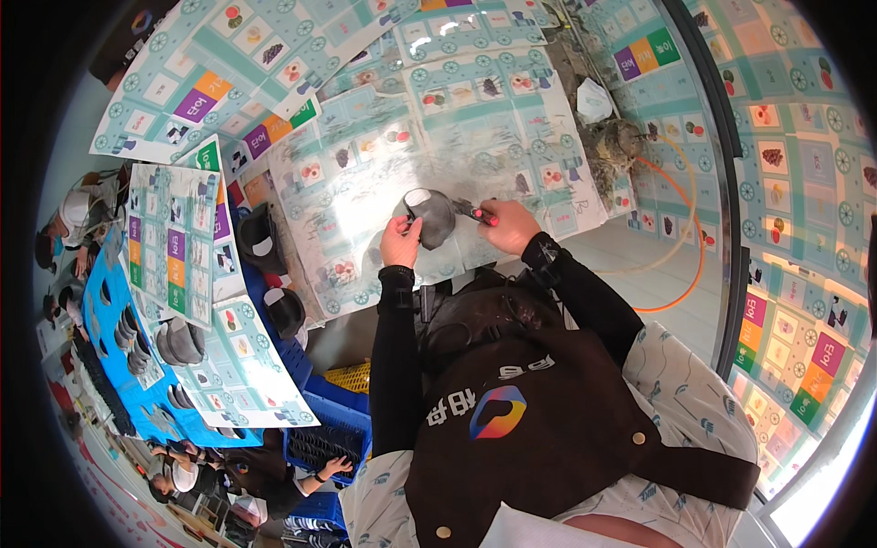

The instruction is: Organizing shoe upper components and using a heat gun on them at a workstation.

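Over the paper-covered table, a dark grey rounded piece (437, 222), which looks like a shoe upper with a white patch at its far end, is held by its left edge in my left hand (400, 243). The thumb and fingers of that hand pinch it. My right hand (512, 226) is closed around a slim red-and-black hand tool (477, 214). The tool's dark tip points left, close to the grey piece's right edge; I cannot tell whether they touch. What kind of tool it is does not show clearly.
Dark rounded pieces (261, 239) stand left of the table (347, 260). Further left, similar grey pieces (181, 342) lie on printed sheets and a blue cover (108, 265). A blue crate (315, 393) sits lower left, a person's hand (336, 468) at it. An orange hose (702, 239) curves on the right.
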A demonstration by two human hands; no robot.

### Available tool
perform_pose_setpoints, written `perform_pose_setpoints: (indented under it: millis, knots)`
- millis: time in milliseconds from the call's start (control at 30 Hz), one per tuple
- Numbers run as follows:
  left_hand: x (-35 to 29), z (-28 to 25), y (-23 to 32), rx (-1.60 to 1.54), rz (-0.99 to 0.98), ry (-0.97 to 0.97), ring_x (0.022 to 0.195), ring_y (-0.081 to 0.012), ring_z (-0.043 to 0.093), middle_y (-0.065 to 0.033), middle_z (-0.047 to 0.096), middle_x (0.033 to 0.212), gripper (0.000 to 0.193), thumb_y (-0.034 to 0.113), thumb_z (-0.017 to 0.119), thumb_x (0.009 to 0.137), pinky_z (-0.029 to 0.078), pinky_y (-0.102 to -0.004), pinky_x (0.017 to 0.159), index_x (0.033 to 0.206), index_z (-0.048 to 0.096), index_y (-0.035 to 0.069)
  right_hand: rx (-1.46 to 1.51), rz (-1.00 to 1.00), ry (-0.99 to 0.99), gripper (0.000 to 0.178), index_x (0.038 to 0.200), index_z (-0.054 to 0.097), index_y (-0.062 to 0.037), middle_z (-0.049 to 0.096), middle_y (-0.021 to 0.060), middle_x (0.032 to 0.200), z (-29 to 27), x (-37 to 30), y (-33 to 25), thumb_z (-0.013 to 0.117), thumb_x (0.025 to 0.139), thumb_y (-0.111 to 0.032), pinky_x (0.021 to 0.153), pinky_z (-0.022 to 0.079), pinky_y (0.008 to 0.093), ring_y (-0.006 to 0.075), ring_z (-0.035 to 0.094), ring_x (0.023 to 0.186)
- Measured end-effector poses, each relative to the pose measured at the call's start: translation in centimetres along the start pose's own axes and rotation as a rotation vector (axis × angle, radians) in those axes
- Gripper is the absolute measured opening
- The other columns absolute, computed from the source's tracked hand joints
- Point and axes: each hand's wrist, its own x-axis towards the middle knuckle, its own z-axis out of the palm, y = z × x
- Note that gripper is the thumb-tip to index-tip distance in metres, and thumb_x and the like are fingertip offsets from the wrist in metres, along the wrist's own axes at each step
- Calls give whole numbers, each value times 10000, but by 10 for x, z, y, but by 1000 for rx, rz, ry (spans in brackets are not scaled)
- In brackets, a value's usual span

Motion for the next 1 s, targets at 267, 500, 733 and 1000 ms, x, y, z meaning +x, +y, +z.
perform_pose_setpoints:
  millis: [267,500,733,1000]
  knots:
    - [19,-17,-36,-17,58,95,765,-132,642,-108,708,1019,382,259,708,917,510,-257,611,1172,642,-17,328,76,-259,271,975,675,-18,665,106,749,25,9,-1,668,799,-224,674,467,348,197,620,711]
    - [27,-36,-47,-25,106,85,752,-113,633,-68,723,952,305,238,669,935,491,-235,650,1143,678,14,374,36,-62,376,1080,687,-52,687,214,907,42,33,-4,637,775,-265,803,508,421,390,646,893]
    - [32,-59,-45,114,148,184,846,-181,679,-121,738,944,260,163,685,863,515,-296,784,1058,710,-8,389,-86,-60,371,1050,695,-24,685,225,963,47,45,9,646,771,-262,809,516,421,404,641,917]
    - [34,-74,-42,147,171,233,838,-166,679,-90,741,933,229,142,667,868,512,-285,776,1053,720,19,259,-92,-67,414,1115,684,-22,682,195,840,37,52,-1,680,770,-251,773,506,378,343,658,820]
